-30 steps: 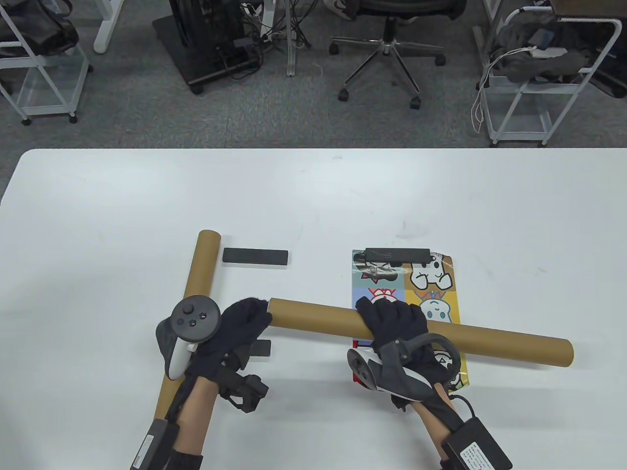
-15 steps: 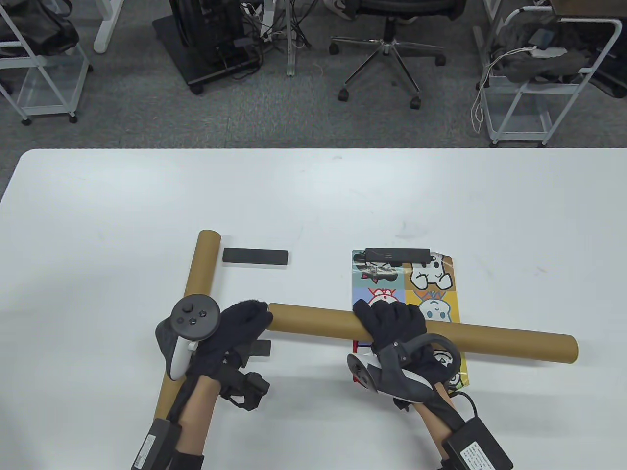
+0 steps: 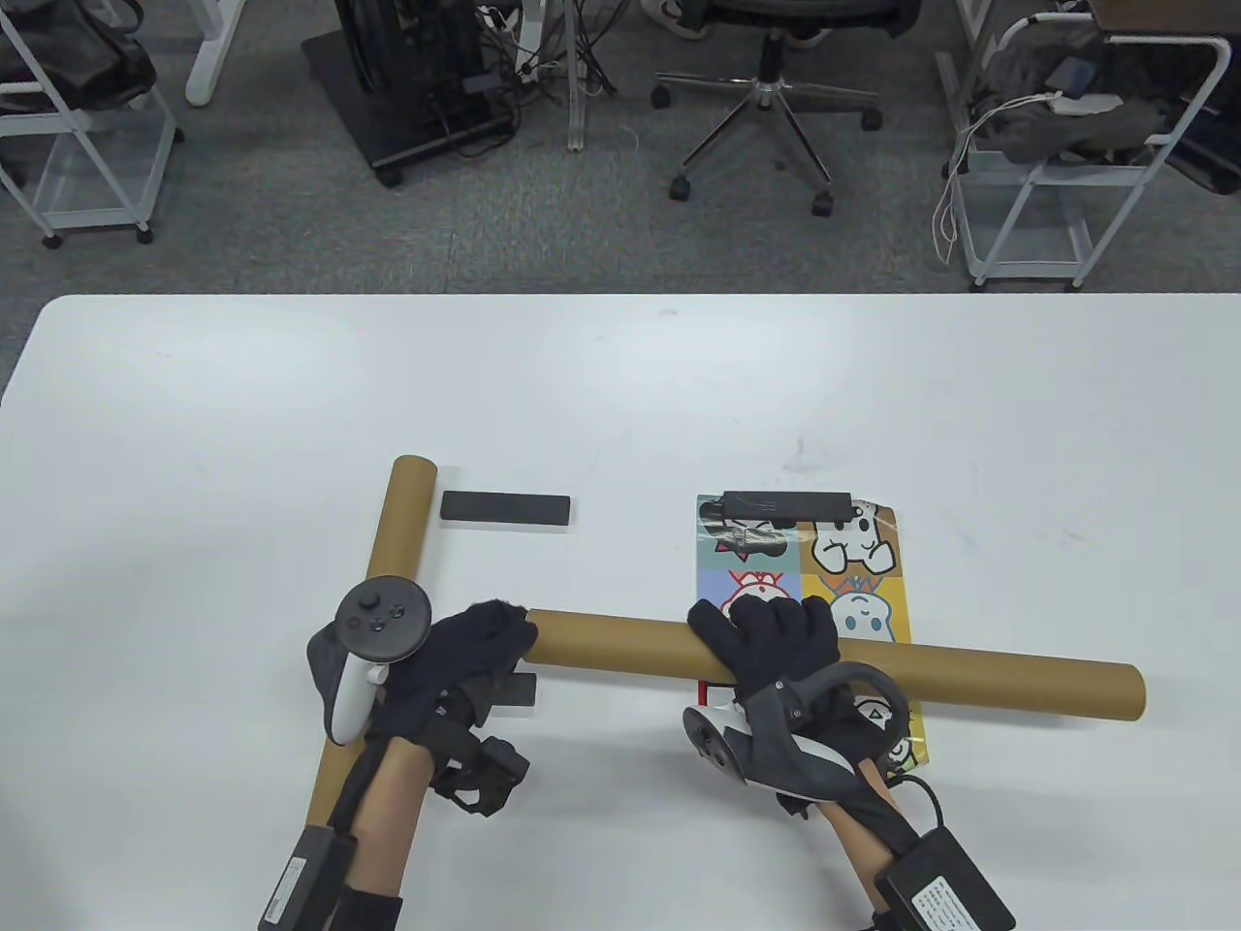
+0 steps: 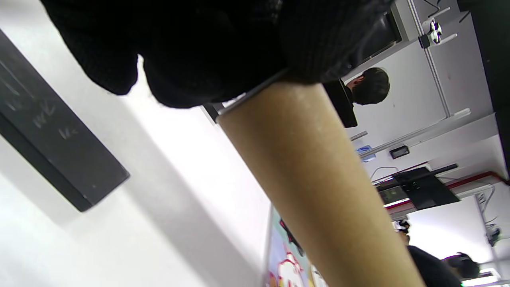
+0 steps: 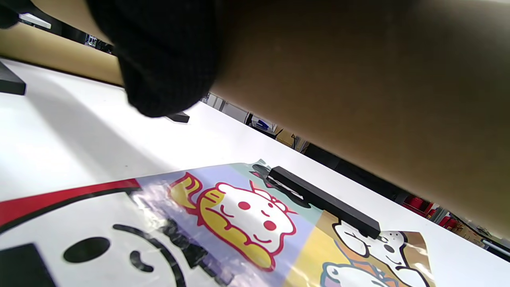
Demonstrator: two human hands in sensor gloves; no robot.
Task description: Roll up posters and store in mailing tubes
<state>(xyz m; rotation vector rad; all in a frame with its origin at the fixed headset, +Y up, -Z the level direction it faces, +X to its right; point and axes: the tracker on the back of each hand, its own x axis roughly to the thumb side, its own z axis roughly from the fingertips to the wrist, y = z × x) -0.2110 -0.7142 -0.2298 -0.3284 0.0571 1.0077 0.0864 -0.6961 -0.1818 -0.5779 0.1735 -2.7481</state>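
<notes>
Near the front edge of the bench, the right hand [image 3: 776, 645] curls its fingers over the mailing tube [image 3: 970, 672], held crosswise above the poster [image 3: 853, 572], while the left hand [image 3: 456, 664] cups the tube's left end, fingers bent round it. Little seems done: the poster lies flat, unrolled, a black bar [image 3: 787, 505] weighting its far edge, with a second tube [image 3: 397, 543] and another bar [image 3: 505, 508] towards the left. Whether the held tube's left end is capped or open is hidden under the glove, and whether either tube already holds a poster cannot be made out.
</notes>
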